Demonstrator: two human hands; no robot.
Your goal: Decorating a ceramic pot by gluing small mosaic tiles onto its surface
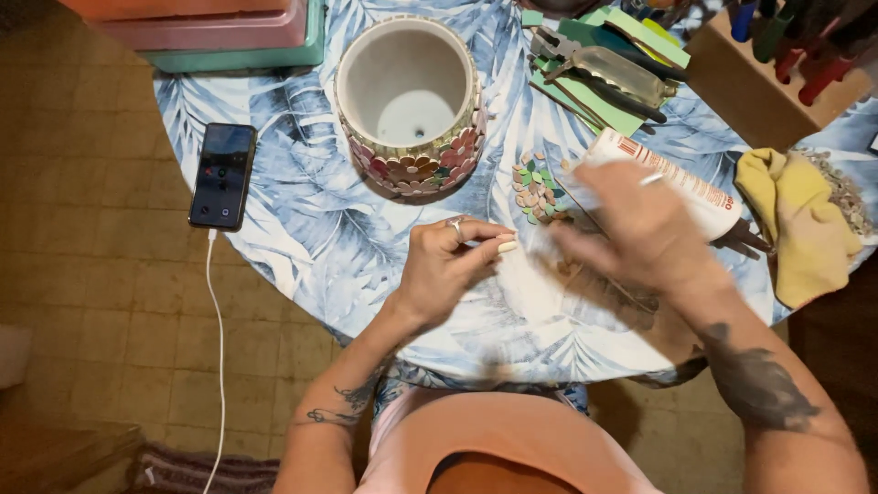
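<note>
Seated person working at a round table (302, 238) covered with a blue-and-white leaf-print cloth. The left hand (448, 265) is pinching a small pale tile piece (506, 246) between thumb and fingertips, holding it just above the cloth in front of the body. The right hand (640, 229) is blurring across the frame just right of the left hand, and whether it is grasping anything cannot be told; a white tube of adhesive (681, 183) is lying on the cloth partly behind it. Between the hands and the pot, a small heap of loose mosaic tiles (535, 190) in tan, pink and green is resting on the cloth. The mosaic pot (409, 101), pale inside and partly clad with flower-pattern tiles around its lower wall, is standing upright beyond the left hand. A smartphone (222, 176) with a white cable is lying at the table's left edge; tile nippers (594, 69) on green sheets and a yellow cloth (800, 215) are sitting at the right.
</note>
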